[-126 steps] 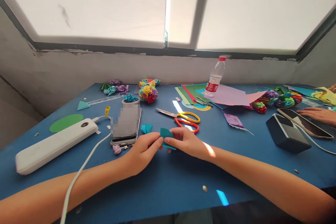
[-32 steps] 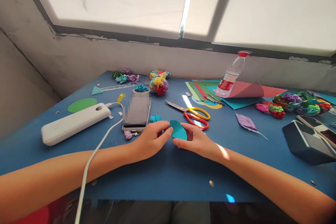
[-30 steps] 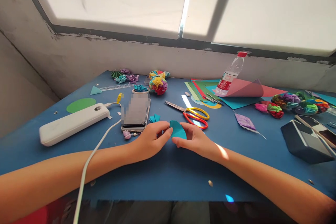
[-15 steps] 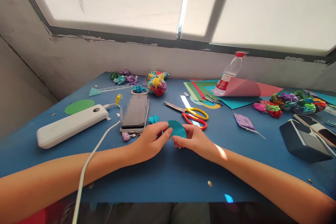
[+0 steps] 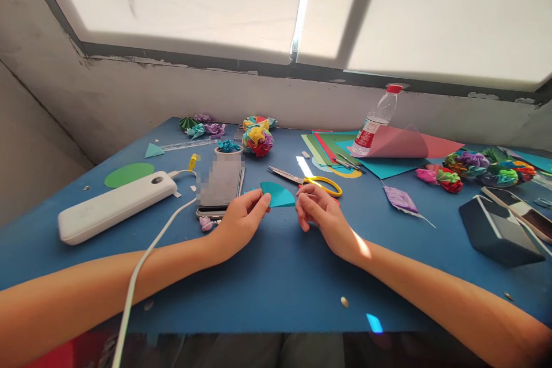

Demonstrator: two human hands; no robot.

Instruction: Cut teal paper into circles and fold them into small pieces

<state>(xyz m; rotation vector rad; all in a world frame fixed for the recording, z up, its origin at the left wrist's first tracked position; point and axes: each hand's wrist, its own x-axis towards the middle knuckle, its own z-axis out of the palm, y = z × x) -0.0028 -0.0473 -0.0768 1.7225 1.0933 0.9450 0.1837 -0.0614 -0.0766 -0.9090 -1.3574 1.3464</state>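
Between thumb and fingers, my left hand (image 5: 242,215) pinches a teal paper wedge (image 5: 278,196) by its left corner. The wedge looks like a folded or cut sector of a circle, its rounded side turned up. Just off the wedge's right tip is my right hand (image 5: 321,215), its fingers loosely curled and apart, with nothing seen in them. Behind the right hand lie scissors (image 5: 330,185) with a yellow and a red handle, the red one mostly covered by the hand. A phone (image 5: 219,187), partly blurred out, rests behind my left hand.
A white power bank (image 5: 118,207) lies at left, its cable (image 5: 150,259) crossing over my left forearm. A bottle (image 5: 373,123) stands among coloured paper sheets (image 5: 414,144). Crumpled paper flowers (image 5: 257,141) sit at the back, and a dark box (image 5: 500,230) at right.
My right hand has come off the paper wedge and its fingers have spread. My left hand has shifted slightly left with the wedge, which now shows more of its surface.
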